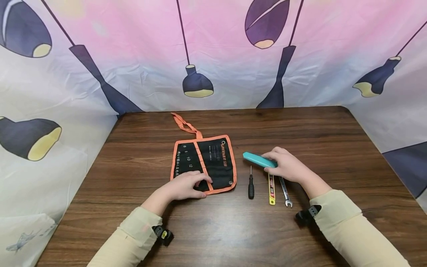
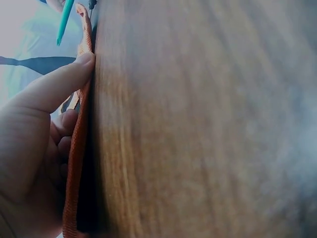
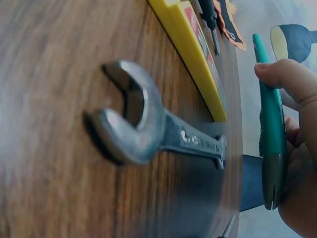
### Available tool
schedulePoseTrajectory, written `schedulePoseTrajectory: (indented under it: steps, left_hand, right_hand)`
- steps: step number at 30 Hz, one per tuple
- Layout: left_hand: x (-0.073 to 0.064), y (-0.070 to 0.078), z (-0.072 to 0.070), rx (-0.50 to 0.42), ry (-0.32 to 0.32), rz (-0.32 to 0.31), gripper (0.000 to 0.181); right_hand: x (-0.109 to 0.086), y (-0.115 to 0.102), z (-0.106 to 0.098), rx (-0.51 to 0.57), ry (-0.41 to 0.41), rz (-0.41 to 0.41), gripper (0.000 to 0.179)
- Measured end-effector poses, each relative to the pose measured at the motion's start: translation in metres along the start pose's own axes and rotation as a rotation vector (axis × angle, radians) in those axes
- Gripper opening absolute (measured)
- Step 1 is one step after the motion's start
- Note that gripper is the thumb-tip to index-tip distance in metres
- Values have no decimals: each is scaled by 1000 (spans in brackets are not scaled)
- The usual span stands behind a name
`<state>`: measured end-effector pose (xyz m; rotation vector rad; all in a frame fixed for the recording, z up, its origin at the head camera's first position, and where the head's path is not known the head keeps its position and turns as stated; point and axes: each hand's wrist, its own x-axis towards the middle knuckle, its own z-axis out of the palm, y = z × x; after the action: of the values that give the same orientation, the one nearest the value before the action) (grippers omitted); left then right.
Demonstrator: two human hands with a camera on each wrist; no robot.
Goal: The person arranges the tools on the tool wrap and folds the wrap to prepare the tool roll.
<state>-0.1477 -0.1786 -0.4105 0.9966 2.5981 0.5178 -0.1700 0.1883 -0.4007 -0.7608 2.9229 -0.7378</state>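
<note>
My right hand (image 1: pixel 288 165) holds a teal utility knife (image 1: pixel 259 160) above the table, thumb on one side and fingers on the other. In the right wrist view the knife's dark, slotted end (image 3: pixel 274 191) shows; no blade is visible. My left hand (image 1: pixel 186 185) rests on the near part of a black tool pouch (image 1: pixel 218 159) with orange trim, fingers loosely bent. Its thumb (image 2: pixel 74 74) touches the orange edge in the left wrist view. Under and near the right hand lie a metal wrench (image 1: pixel 285 193), a narrow yellow case (image 1: pixel 271 193) with a red label and a black-handled screwdriver (image 1: pixel 251 187).
An orange strap (image 1: pixel 185 124) trails from the pouch toward the back of the brown wooden table (image 1: pixel 133 148). A patterned cloth (image 1: pixel 227 81) hangs behind the table. At the bottom of the right wrist view a thin metal tip (image 3: pixel 229 227) shows, its owner unclear.
</note>
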Motion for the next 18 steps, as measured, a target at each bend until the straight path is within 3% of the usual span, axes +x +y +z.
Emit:
schedulePoseTrajectory:
  steps: [11,18]
  left_hand:
    - [0,-3,3,1,39,4,37]
    - [0,-5,5,-8,59,24,35]
  right_hand:
    - [10,-16,5,-34,-32,-90,40]
    - [12,-24,12,19,-101,-119,42]
